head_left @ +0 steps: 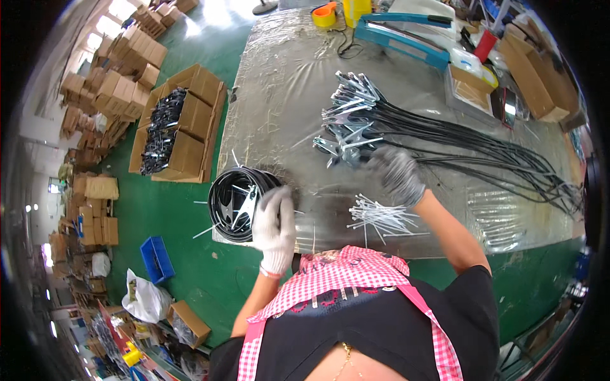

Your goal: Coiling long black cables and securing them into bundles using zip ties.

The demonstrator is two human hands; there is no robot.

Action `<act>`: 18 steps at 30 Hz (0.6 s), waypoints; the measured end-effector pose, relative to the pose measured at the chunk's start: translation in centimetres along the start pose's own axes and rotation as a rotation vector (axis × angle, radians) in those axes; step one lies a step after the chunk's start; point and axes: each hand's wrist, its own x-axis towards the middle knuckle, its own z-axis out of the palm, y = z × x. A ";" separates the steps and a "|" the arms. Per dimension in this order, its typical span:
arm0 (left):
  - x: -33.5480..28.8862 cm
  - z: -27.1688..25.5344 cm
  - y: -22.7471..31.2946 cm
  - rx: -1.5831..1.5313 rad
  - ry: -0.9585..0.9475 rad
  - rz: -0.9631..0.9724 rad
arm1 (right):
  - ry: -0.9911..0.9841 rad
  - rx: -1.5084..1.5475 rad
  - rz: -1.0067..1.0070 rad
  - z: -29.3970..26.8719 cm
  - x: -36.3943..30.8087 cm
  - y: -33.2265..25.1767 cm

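My left hand (275,223), in a white knit glove, is closed at the right side of a round coil of black cable (214,202). Metal clamps (246,208) lie inside that coil, and white cable ties stick out around it. Beside the near end of a bundle of metal clamps (346,130) is my right hand (399,176), in a dark grey glove; motion smears its fingertips. Long black cables (470,136) run from these clamps to the right. Between my hands, closer to me, lies a loose pile of white cable ties (381,217).
The table (267,120) has a wrinkled plastic cover. At its back stand a blue tool (406,41), an orange and yellow tape roll (324,16) and boxes (540,76). Left on the floor, cartons (197,111) hold black coils; a blue bin (157,259) stands nearer.
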 end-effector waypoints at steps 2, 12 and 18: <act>3.8 1.0 2.8 -0.031 -0.233 0.099 | 0.042 0.129 -0.178 -2.7 0.7 -3.9; 4.9 5.9 2.8 -0.639 -1.205 -0.798 | 0.110 0.058 0.329 -4.3 -0.3 -0.3; 2.9 8.3 -2.1 -0.815 -0.856 -0.889 | -0.338 -0.190 0.498 -0.7 -8.3 0.3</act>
